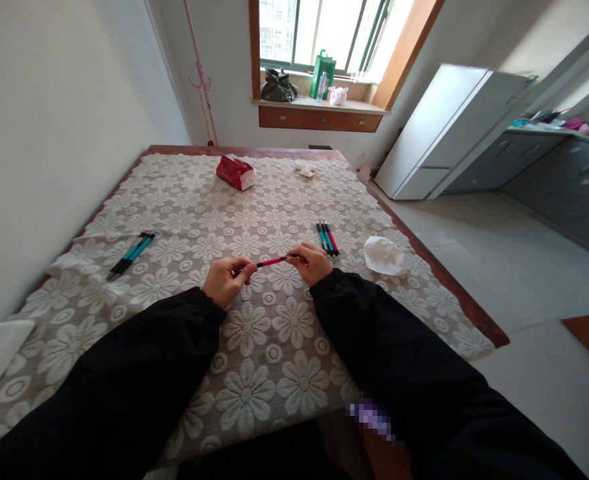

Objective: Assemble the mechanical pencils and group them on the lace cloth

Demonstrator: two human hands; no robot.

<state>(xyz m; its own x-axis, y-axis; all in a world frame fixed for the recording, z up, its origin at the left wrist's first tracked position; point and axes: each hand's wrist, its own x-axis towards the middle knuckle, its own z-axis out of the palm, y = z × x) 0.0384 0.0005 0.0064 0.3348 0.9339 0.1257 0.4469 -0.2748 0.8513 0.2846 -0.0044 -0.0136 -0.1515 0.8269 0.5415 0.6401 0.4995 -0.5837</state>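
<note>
**Pink pen held at both ends over the lace cloth**

We hold a pink pen [273, 261] level between our two hands, just above the table [454, 293] with its flowered lace cloth. Our left hand [228, 280] pinches one end with fingers curled closed around it; our right hand [310, 264] grips the other end, the dark tip, the same way. Just beyond the right hand lies a small bundle of pens [327, 239], teal, black and pink, and to the right of that a crumpled tissue [383, 255]. Well off to the left of the left hand lie two teal pens [131, 253]. Far beyond the held pen sits a red tissue pack [235, 172].
</note>
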